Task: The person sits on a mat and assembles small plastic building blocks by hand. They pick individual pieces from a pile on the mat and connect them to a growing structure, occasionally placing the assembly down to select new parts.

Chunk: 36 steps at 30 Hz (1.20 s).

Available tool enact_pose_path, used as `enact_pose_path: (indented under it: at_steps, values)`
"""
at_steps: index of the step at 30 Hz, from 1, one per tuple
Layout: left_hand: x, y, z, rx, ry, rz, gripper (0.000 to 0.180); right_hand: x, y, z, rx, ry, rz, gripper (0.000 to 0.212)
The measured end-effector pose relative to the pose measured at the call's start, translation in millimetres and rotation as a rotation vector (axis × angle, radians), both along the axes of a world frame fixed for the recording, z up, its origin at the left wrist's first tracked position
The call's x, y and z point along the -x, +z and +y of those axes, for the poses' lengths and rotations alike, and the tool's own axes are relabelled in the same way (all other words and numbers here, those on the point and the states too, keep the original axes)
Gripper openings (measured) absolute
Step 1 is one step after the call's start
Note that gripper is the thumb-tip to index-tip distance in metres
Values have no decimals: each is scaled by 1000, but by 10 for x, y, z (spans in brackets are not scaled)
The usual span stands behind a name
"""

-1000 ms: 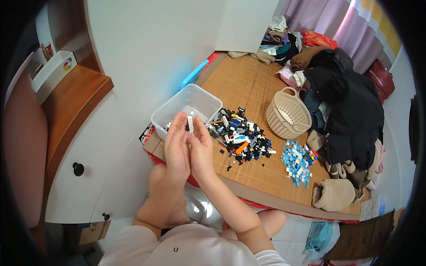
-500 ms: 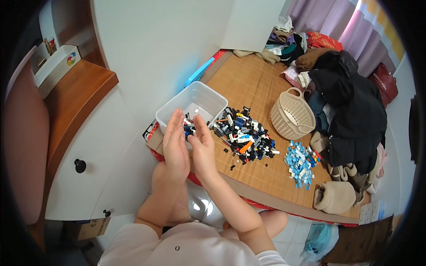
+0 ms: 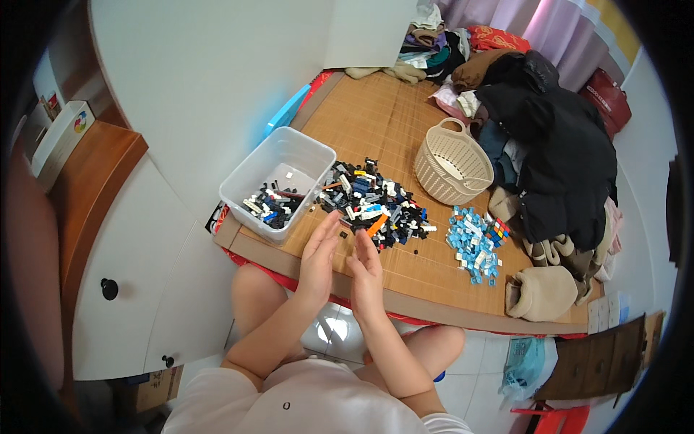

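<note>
I'm watching left hand (image 3: 316, 266) and right hand (image 3: 367, 282) hovering mid-frame, both released, facing each other, toy bricks (image 3: 374, 199) lying just above.

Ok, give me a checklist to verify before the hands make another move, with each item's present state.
1. Hands apart: ok; left hand and right hand are open, palms roughly facing.
2. Hands free of pieces: cannot tell; none shows between them, but the palms are partly hidden.
3. Plastic box upright and uncovered: ok; some bricks lie inside.
4. Light-blue pieces separate from the mixed brick pile: ok.
5. Mixed pile free of strays: not ok; a small dark piece lies loose beside it.
6. Puzzle cube clear of the light-blue pieces: cannot tell; they may touch.
</note>
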<state>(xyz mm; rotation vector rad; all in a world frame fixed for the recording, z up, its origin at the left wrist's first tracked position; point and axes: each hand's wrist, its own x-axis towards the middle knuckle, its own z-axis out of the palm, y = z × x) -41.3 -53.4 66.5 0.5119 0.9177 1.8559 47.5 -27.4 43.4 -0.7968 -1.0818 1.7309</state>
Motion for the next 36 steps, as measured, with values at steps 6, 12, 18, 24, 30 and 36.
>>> enact_pose_path:
  at_steps: [6, 12, 18, 24, 30, 36]
  values:
    - [50, -448, 200, 134, -1, 25, 50, -404, -294, 64, 109, -211, -93, 64]
    - [22, -540, 284, 195, -32, -41, 53, -460, -321, 180, 164, -256, -90, 63]
    - [-143, -438, 301, 247, -92, 5, 53, -318, -318, 255, 153, -269, -87, 62]
    - [-284, -442, 307, 206, -168, -32, 53, -210, -335, 266, 147, -261, -95, 61]
    - [-349, -417, 298, 241, -189, -66, 51, -134, -358, 237, 156, -263, -80, 60]
    - [-390, -836, 361, 187, -183, -135, 48, -49, -371, 190, 173, -234, -1, 57]
